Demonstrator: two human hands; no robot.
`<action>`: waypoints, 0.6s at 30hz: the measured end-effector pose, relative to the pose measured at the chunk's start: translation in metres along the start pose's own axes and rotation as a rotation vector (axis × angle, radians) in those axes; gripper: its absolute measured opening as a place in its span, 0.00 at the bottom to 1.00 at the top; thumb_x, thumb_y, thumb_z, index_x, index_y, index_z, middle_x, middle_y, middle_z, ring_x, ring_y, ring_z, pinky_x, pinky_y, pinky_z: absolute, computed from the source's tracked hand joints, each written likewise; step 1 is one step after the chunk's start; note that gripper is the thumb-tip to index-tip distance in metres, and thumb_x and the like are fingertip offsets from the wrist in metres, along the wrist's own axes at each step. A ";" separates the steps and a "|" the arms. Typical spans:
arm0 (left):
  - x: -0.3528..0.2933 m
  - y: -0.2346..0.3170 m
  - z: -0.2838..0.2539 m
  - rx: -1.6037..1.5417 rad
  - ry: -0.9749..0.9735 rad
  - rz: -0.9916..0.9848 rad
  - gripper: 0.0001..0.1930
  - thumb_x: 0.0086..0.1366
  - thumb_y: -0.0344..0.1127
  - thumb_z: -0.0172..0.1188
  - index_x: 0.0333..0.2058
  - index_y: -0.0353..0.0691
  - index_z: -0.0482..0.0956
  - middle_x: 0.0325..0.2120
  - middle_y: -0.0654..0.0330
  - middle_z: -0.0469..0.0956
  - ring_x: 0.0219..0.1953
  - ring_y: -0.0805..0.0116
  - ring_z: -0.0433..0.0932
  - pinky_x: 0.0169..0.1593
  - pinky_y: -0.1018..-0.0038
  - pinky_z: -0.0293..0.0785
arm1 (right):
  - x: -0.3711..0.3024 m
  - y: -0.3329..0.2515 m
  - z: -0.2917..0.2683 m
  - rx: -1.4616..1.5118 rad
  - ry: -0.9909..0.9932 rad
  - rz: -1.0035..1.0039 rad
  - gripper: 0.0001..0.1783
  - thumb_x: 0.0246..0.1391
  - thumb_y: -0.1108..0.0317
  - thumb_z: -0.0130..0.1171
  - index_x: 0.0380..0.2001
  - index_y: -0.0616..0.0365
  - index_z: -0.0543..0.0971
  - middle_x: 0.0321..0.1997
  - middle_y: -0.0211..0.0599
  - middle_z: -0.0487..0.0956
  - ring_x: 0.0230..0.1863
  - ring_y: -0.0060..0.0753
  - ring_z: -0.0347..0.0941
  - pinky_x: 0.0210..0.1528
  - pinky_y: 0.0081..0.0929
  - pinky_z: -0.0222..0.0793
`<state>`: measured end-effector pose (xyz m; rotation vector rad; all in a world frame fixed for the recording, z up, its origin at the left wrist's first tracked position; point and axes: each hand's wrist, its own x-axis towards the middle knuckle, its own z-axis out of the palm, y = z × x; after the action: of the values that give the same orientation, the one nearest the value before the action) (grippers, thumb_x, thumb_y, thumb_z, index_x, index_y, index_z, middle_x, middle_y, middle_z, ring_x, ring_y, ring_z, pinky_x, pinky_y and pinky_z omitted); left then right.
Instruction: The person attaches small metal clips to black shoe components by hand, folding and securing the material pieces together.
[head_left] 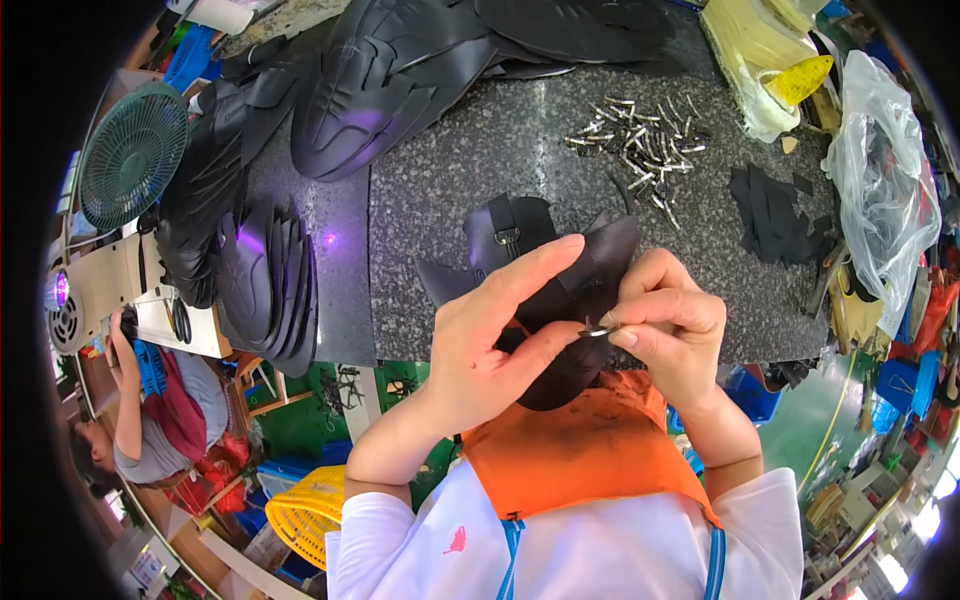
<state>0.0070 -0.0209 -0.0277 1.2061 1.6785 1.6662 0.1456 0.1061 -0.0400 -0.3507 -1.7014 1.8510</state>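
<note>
A black leather shoe-upper piece (590,262) with a strap and a small metal buckle (508,237) is lifted over the front edge of the speckled grey table (440,180). My left hand (495,335) grips this piece from the left, thumb and fingers wrapped over it. My right hand (670,320) pinches a small metal buckle part (598,330) against the leather's edge. Both hands meet in front of my orange apron (580,460).
A heap of small metal buckles (640,140) lies at the back right, black leather scraps (775,215) beside it. Stacks of black cut uppers (270,270) fill the left and back. A green fan (132,155) stands far left, a clear plastic bag (885,190) far right. Another person (150,420) sits lower left.
</note>
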 end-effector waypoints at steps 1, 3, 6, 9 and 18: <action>0.000 0.001 0.001 0.040 -0.011 0.038 0.29 0.51 0.22 0.65 0.54 0.39 0.71 0.45 0.56 0.77 0.39 0.60 0.80 0.40 0.74 0.76 | 0.000 -0.002 0.001 -0.024 -0.003 -0.005 0.08 0.40 0.78 0.68 0.28 0.61 0.83 0.27 0.29 0.72 0.29 0.21 0.66 0.31 0.16 0.60; 0.000 0.003 0.001 0.081 -0.023 0.074 0.30 0.50 0.22 0.65 0.54 0.39 0.70 0.46 0.56 0.77 0.42 0.60 0.80 0.42 0.75 0.76 | -0.001 -0.002 0.004 -0.033 0.022 0.010 0.08 0.40 0.78 0.68 0.28 0.61 0.83 0.27 0.29 0.71 0.29 0.21 0.64 0.30 0.16 0.60; -0.002 0.004 0.002 0.080 -0.065 0.104 0.29 0.49 0.23 0.66 0.53 0.39 0.71 0.45 0.56 0.77 0.41 0.60 0.80 0.41 0.74 0.76 | -0.002 -0.004 0.005 -0.071 0.044 0.027 0.08 0.40 0.77 0.68 0.29 0.61 0.83 0.28 0.29 0.70 0.29 0.20 0.63 0.30 0.16 0.59; -0.002 0.005 0.001 0.103 -0.058 0.141 0.29 0.49 0.22 0.66 0.52 0.37 0.72 0.45 0.55 0.77 0.39 0.60 0.80 0.40 0.72 0.76 | -0.004 -0.005 0.007 -0.087 0.068 0.014 0.07 0.42 0.77 0.68 0.28 0.62 0.83 0.28 0.30 0.70 0.29 0.20 0.64 0.30 0.16 0.59; 0.004 0.008 0.006 0.019 -0.051 0.273 0.25 0.48 0.20 0.65 0.49 0.35 0.74 0.40 0.53 0.78 0.38 0.57 0.80 0.39 0.72 0.76 | -0.014 -0.003 0.019 -0.135 0.159 -0.088 0.07 0.47 0.75 0.64 0.28 0.62 0.76 0.30 0.33 0.69 0.29 0.21 0.63 0.30 0.16 0.59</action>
<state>0.0124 -0.0153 -0.0200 1.5311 1.5568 1.7617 0.1467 0.0832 -0.0367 -0.4585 -1.7080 1.6059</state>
